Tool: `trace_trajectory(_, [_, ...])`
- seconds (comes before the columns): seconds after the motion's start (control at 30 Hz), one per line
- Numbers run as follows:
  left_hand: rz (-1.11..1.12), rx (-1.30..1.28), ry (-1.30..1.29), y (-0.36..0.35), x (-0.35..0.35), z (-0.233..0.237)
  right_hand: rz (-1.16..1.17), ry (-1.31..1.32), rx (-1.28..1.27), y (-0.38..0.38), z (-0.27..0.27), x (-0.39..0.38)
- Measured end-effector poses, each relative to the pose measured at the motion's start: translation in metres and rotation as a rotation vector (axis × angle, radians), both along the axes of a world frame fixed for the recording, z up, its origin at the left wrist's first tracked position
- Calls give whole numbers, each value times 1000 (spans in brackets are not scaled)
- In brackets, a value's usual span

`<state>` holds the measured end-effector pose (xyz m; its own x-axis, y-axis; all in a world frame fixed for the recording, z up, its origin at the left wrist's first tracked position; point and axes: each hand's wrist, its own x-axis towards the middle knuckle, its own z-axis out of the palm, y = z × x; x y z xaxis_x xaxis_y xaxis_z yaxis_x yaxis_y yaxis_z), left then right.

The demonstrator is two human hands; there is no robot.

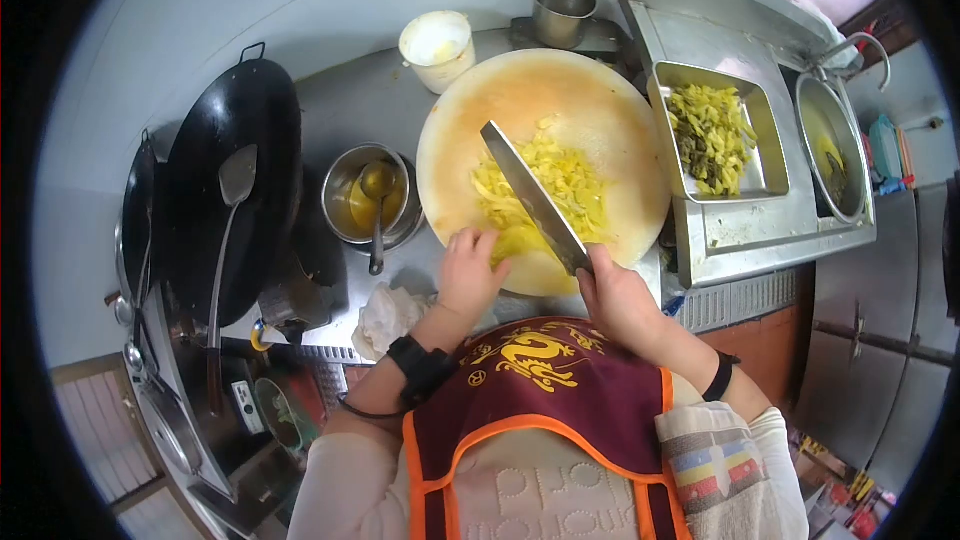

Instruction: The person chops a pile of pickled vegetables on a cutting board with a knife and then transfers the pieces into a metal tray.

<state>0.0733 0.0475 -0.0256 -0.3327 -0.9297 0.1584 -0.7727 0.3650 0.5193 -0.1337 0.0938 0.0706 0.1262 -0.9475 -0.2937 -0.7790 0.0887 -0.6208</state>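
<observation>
Here, right hand (pixel 620 302): closed round the knife (pixel 535 198), centre of frame.
Left hand (pixel 470 277): half-curled at the shreds (pixel 582 185); grip can't be told.
Shreds: on the board (pixel 600 90), mid-frame.
Tray (pixel 769 165): upper right, holding chopped greens (pixel 715 135).

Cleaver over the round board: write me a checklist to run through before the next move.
1. Cleaver held: ok, the right hand grips it at the handle end.
2. Left hand off the blade: ok, it sits apart from it, at the near left side of the pile.
3. Chopped vegetable within the rim of the round board: ok, the pile lies around the middle.
4. Round board steady: cannot tell, its underside is hidden.
5. Room in the metal tray: ok, cut pieces leave part of its floor bare.
</observation>
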Motion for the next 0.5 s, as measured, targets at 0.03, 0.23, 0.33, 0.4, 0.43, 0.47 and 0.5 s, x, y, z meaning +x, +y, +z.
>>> trace_trajectory(0.03, [22, 18, 12, 3, -1, 0, 23, 21, -25, -2, 0, 4])
trace_trajectory(0.23, [-10, 49, 67, 3, 2, -5, 226, 235, 126, -18, -32, 20])
trace_trajectory(0.33, [3, 75, 92, 2, 2, -6, 252, 271, 115, -22, -34, 20])
trace_trajectory(0.4, [31, 96, 118, 2, 2, -4, 247, 269, 101, -23, -29, 20])
trace_trajectory(0.43, [58, 118, 138, 3, 2, -3, 221, 241, 69, -22, -22, 22])
trace_trajectory(0.47, [63, 127, 142, 5, 2, -4, 194, 211, 39, -21, -18, 24])
trace_trajectory(0.5, [67, 110, 150, 6, 4, -5, 197, 212, 45, -21, -21, 26])
